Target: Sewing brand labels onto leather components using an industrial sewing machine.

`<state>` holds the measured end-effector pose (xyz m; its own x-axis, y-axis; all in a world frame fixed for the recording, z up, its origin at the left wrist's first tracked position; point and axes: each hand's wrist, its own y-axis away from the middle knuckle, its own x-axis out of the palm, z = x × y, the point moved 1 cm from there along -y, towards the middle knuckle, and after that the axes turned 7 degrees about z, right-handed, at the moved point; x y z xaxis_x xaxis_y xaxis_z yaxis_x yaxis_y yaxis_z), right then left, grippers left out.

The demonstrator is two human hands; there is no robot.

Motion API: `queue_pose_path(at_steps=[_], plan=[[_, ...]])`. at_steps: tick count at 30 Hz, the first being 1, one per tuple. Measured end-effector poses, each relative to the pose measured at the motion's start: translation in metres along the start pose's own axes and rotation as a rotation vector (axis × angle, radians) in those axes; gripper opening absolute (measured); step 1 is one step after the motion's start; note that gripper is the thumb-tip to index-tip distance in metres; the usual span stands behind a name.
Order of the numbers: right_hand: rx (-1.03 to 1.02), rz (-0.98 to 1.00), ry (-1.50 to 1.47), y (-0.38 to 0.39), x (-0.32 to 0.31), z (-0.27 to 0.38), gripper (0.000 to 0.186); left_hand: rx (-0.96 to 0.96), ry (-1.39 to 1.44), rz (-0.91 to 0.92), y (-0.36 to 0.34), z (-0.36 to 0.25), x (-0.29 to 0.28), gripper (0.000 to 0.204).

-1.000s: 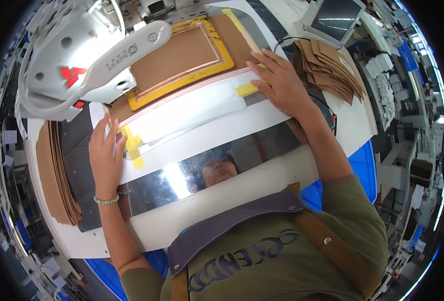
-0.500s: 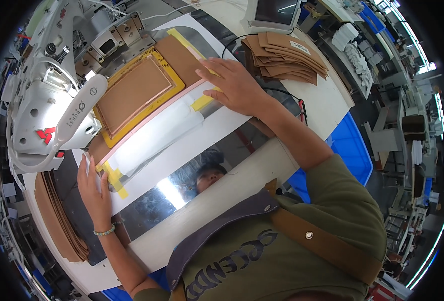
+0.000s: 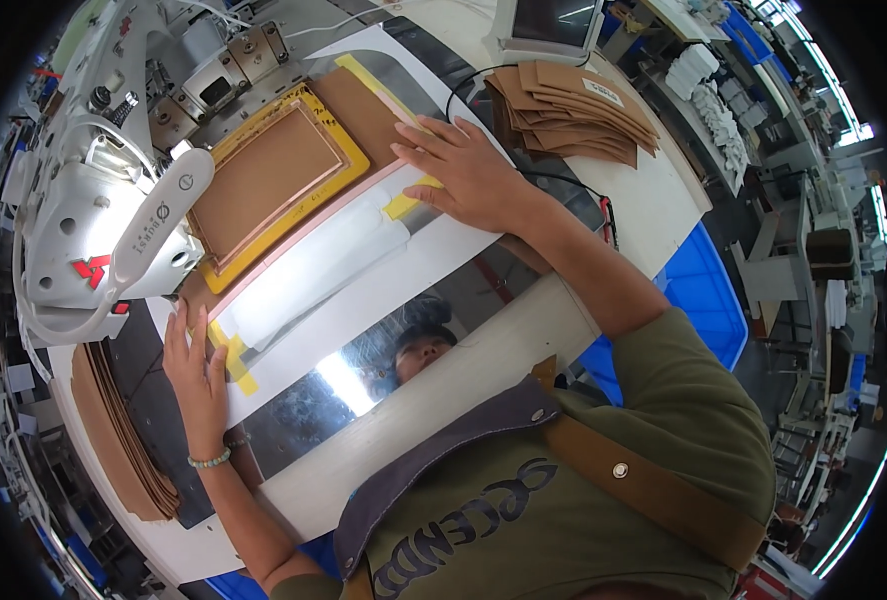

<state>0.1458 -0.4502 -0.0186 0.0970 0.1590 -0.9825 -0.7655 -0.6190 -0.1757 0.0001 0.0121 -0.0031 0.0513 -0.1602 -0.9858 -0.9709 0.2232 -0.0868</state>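
Observation:
A flat brown panel (image 3: 370,112) lies beneath a yellow rectangular frame (image 3: 355,172), beside the head of a white sewing machine (image 3: 63,235). My right hand (image 3: 475,178) rests open, fingers apart, at the panel's right end by a strip of yellow tape. At its near left corner, my left hand (image 3: 195,378) lies with fingers stretched out, touching the corner and yellow tape (image 3: 245,382). Between my hands, a translucent whitish sheet (image 3: 313,262) runs along a pink-edged strip. Where my fingertips meet the panel is partly hidden.
A white lamp (image 3: 161,215) overhangs the panel's left side. Stacked brown pieces stand at the back right (image 3: 573,112) and left edge (image 3: 123,440). A shiny metal plate (image 3: 293,420) is set in the near tabletop. A blue bin (image 3: 703,300) sits below the right side.
My left hand has shifted slightly to the right along the panel's corner. My right hand's fingers have moved a little. The panel and frame look nearly unchanged.

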Motion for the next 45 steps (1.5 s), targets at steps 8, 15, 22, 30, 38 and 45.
queue_pose_path(at_steps=[8, 15, 22, 30, 38, 45], plan=[[0.041, 0.021, 0.023, 0.002, -0.001, 0.001, 0.062, 0.002, -0.007, 0.008, -0.005, -0.004, -0.003, 0.055], [0.034, -0.054, 0.033, 0.002, -0.003, -0.001, 0.062, 0.015, 0.002, 0.008, -0.003, -0.002, -0.003, 0.056], [0.284, -0.478, -0.149, 0.031, -0.114, -0.075, 0.03, 0.038, 0.04, -0.026, -0.005, -0.004, -0.001, 0.055], [0.685, 0.003, -0.217, 0.083, -0.102, -0.205, 0.024, -0.016, 0.042, -0.015, -0.003, -0.006, -0.005, 0.057], [0.416, -0.443, -0.41, 0.058, -0.097, -0.199, 0.024, -0.05, 0.021, 0.023, 0.002, -0.003, -0.004, 0.058], [0.329, -0.113, -0.923, -0.007, -0.123, -0.26, 0.019, -0.049, 0.091, -0.011, 0.0, -0.009, -0.005, 0.057]])
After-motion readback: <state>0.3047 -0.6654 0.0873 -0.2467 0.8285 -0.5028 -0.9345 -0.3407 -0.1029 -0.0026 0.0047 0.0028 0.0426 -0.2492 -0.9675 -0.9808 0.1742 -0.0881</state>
